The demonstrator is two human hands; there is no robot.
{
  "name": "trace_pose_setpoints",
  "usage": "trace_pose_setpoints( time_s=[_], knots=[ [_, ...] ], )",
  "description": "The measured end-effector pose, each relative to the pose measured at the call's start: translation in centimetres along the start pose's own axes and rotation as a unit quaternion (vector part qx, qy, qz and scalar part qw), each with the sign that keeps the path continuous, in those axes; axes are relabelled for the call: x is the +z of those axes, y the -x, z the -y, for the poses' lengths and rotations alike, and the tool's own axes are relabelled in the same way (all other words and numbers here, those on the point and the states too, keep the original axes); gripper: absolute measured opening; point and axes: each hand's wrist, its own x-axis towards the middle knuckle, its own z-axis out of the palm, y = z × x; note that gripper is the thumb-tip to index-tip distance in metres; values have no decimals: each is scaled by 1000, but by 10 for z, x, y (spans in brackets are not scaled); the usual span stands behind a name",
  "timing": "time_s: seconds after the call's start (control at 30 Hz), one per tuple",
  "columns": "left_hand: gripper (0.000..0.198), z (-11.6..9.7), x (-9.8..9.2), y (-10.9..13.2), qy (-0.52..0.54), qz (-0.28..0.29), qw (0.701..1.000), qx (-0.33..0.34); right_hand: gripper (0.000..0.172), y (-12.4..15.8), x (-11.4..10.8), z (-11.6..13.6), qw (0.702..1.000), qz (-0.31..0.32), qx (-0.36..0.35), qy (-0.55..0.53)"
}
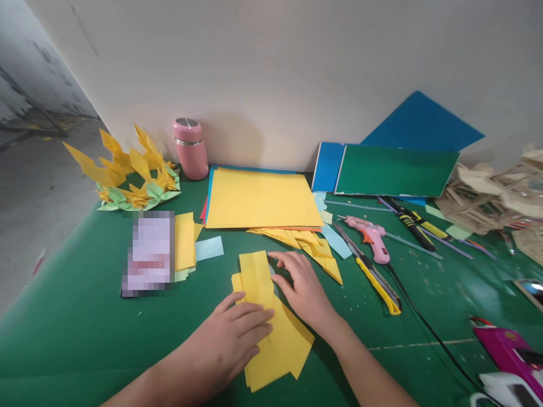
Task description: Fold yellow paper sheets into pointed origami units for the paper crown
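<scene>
Works a fold into yellow paper [255, 276] on a green table [85, 339]. Lays the left hand [231, 339] flat across the lower part of the sheet, fingers [253, 317] extended and close together, pinning it to the tabletop rather than pinching it. Sets the right hand [303, 288] just past those fingers, its fingertips [280, 259] lightly curled and a little spread, touching the right edge of the upper strip; grips nothing. Appears to be at the creasing stage: paper held still by one hand, edge lined up by the other. Calls next, by the look of it, for steady downward pressure from the left and a clean run of the right fingertips along the edge, without letting the layers slip. Leaves a yellow utility knife [375, 277] and a pink glue gun [371, 237] idle to the right of the right fingertips, well apart; folded yellow pieces [314, 247] just beyond them; a stack of yellow sheets [261, 198] farther out, toward the wall.
</scene>
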Motion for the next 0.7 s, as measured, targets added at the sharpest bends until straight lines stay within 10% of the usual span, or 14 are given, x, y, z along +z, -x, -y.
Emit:
trace_pose_setpoints(
  time_s=[0.7],
  knots=[
    [28, 5, -9, -14, -45, 20, 998, 29, 6, -23, 22, 19, 995, -92, 40, -20]
  ],
)
